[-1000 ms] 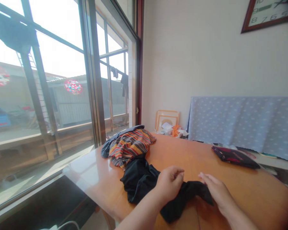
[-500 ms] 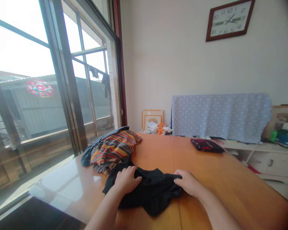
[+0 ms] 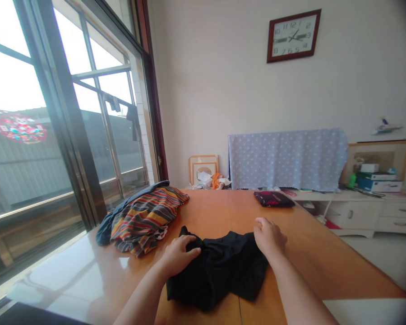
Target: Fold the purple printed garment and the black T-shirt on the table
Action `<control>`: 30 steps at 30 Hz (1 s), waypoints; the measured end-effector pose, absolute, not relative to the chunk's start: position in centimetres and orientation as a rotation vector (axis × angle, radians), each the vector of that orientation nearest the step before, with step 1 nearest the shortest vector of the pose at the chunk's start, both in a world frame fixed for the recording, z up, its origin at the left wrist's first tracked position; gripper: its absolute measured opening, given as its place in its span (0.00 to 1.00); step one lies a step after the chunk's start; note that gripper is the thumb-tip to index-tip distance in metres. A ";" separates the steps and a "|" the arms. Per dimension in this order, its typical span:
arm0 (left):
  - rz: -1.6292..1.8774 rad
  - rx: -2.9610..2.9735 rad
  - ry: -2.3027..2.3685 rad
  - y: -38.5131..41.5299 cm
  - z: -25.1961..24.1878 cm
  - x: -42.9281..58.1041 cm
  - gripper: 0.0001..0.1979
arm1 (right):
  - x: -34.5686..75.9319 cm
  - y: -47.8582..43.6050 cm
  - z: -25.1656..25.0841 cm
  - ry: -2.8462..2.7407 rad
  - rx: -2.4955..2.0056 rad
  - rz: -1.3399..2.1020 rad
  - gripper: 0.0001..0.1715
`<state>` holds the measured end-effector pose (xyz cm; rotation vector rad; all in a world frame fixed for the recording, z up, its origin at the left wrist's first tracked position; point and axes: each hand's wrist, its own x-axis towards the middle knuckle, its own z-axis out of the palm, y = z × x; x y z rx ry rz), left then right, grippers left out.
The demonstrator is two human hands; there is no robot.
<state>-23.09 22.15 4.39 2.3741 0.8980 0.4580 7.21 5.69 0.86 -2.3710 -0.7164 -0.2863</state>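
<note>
A black garment (image 3: 219, 271) lies crumpled on the wooden table, close in front of me. At its upper left, my left hand (image 3: 181, 255) is closed, with bunched black cloth between its thumb and fingers. My right hand (image 3: 270, 237) rests against the garment's upper right edge, its fingers loosely stretched past the cloth. No cloth shows between those fingertips, and the palm side is hidden. Left of the garment is a heap of clothes, with a striped multicolour garment (image 3: 145, 219) on top of a dark blue one (image 3: 104, 230).
A folded dark maroon cloth (image 3: 274, 199) lies at the table's far right. The wooden table (image 3: 209, 210) runs alongside a large window at left. Beyond it, a dotted blue cloth (image 3: 287, 160) covers something on a white cabinet (image 3: 362, 215).
The garment's right side has spread out and shifted. My right hand has moved up and right, from a pinch to looser fingers. My left hand still holds cloth. The view has turned right.
</note>
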 end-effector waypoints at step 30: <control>0.358 2.886 0.883 14.4 7.2 -18.8 0.31 | 7.2 6.3 -0.1 -0.832 -2.018 0.034 0.15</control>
